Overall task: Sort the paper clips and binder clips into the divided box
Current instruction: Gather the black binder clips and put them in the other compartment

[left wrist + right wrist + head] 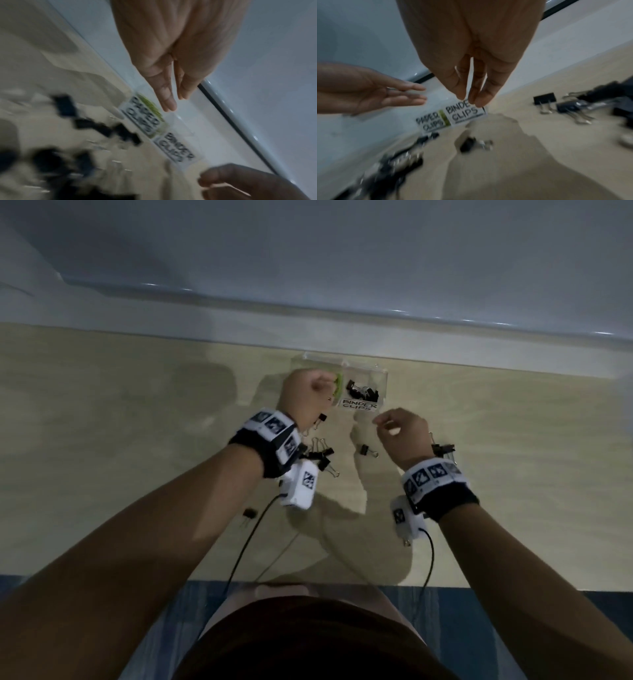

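A clear divided box [383, 373] stands at the table's far edge. Green paper clips [339, 383] lie in its left compartment, which is labelled PAPER CLIPS [144, 116]. Black binder clips [363, 392] lie in the right one, above the BINDER CLIPS label [464, 112]. My left hand [175, 104] hovers over the left compartment with straight fingers and holds nothing. My right hand [471, 100] hangs just in front of the box's right half, fingertips pointing down and close together, with nothing visible between them. Loose binder clips [318, 453] lie under my left wrist, and another binder clip [368, 449] lies between my hands.
More binder clips lie by my right wrist [443, 448] and near the left forearm [250, 513]. Wrist camera cables [239, 553] trail over the wooden table [137, 422] to its near edge. A pale wall ledge [479, 337] runs right behind the box.
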A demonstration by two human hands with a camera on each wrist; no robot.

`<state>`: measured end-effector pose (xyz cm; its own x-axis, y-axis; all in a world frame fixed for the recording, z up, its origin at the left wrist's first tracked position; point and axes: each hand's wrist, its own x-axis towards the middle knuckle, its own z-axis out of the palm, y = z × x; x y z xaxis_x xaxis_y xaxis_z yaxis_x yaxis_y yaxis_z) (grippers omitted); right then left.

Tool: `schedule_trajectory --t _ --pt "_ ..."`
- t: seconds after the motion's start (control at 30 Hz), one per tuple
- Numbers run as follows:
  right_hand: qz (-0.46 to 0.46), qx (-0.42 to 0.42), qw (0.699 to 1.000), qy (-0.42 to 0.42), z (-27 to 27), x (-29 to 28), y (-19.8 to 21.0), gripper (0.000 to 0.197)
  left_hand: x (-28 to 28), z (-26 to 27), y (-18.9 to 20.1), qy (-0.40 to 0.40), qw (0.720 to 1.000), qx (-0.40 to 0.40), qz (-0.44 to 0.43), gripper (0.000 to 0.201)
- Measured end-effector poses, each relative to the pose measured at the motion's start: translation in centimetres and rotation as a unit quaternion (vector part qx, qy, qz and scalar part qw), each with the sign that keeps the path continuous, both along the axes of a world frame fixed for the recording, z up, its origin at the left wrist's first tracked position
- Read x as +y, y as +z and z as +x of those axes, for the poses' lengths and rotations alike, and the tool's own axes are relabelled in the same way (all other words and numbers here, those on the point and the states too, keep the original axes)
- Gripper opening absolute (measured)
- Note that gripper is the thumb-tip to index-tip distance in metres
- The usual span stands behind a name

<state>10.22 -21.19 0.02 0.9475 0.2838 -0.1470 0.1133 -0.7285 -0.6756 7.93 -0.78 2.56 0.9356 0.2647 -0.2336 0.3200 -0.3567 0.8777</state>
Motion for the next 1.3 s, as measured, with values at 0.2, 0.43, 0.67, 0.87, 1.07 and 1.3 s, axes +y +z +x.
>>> schedule_trajectory --t 0.2,0.43,0.67,0.87,1.07,1.3 --pt "-0.165 0.016 0.976 0.143 -3.2 0.5 -3.0 0.027 8.8 -9.7 -2.9 -0.07 0.971 0.072 0.219 0.021" --pt "-0.108 -0.02 0.987 0.115 -3.7 3.4 -3.0 0.015 10.9 -15.7 -4.5 -0.15 0.948 0.154 0.235 0.055" --pt "-0.082 -0.025 0.98 0.18 -6.8 6.9 -2.3 0.017 9.5 -19.0 -5.0 -0.176 0.963 0.135 0.154 0.06" --pt "-0.134 -0.032 0.974 0.178 -8.8 6.9 -3.4 0.014 7.3 -19.6 -5.4 -0.263 0.928 0.11 0.241 0.05" --pt "-0.125 -0.018 0.975 0.181 -8.4 6.7 -3.4 0.015 7.2 -18.5 -5.6 -0.263 0.934 0.124 0.207 0.03" --pt "-0.027 -0.025 0.995 0.098 -7.1 5.2 -2.4 0.01 7.1 -16.7 -4.9 -0.258 0.936 0.137 0.196 0.012"
